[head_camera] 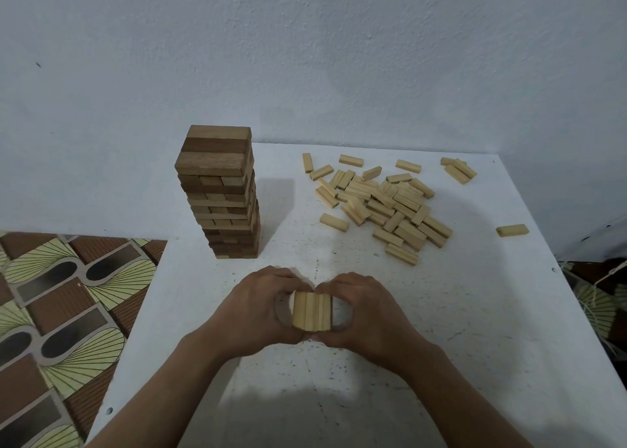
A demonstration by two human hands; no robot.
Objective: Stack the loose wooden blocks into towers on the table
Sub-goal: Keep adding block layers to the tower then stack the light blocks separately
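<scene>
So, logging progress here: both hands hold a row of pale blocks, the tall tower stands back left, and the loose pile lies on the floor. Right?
No: the head view shows the loose pile on the white table, not the floor. The left hand and right hand do hold the row of pale blocks, with the tall tower back left.

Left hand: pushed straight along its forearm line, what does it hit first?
The left hand grips the row of pale blocks; that comes first, then the right hand on their far side. Past that, probably the loose pile.
</scene>
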